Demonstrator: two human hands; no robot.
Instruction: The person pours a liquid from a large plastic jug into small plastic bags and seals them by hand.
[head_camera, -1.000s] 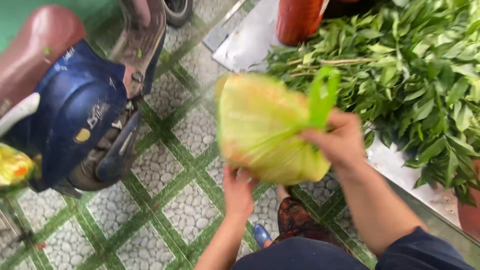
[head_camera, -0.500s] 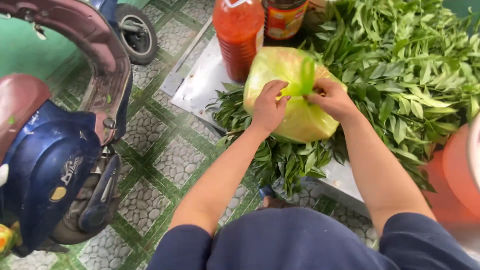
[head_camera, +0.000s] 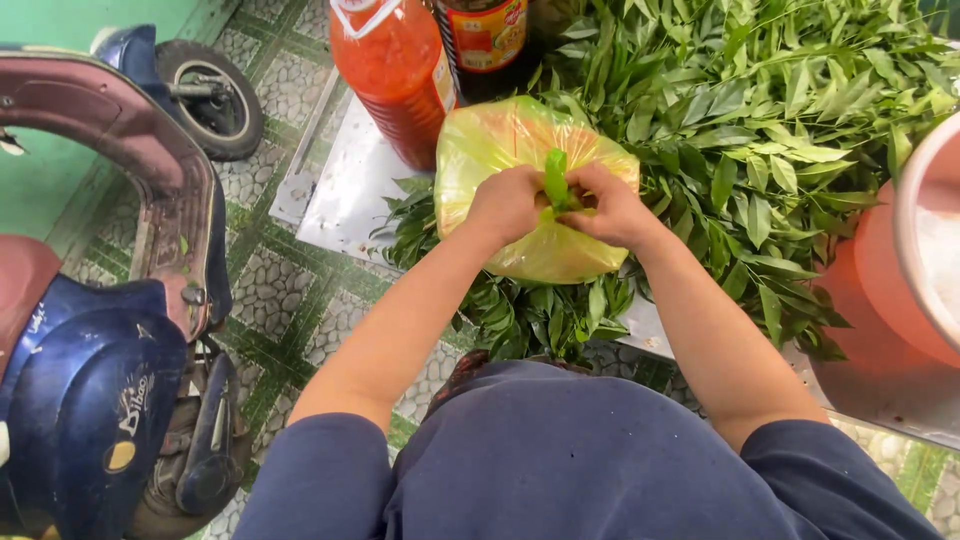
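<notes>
Hands meet at the top of a yellow-green plastic bag (head_camera: 520, 160). Left hand (head_camera: 508, 203) and right hand (head_camera: 612, 207) are both pinched tight on the bag's green handles (head_camera: 556, 180), which stand up as a twisted strip between the fingers. Bag is full and rounded and sits on a heap of green leafy branches (head_camera: 770, 120) on a metal tray (head_camera: 345, 195), near the tray's front edge. Just behind the bag, at the tray's back edge: an orange-red liquid jug (head_camera: 390, 70) and a dark bottle with a red label (head_camera: 487, 40), touching or nearly so. Orange bucket (head_camera: 880, 290) at the right end, against the leaves. Left of the tray, on the green-and-stone tiled floor (head_camera: 290, 300): a blue scooter (head_camera: 100, 380), well apart from the bag.
</notes>
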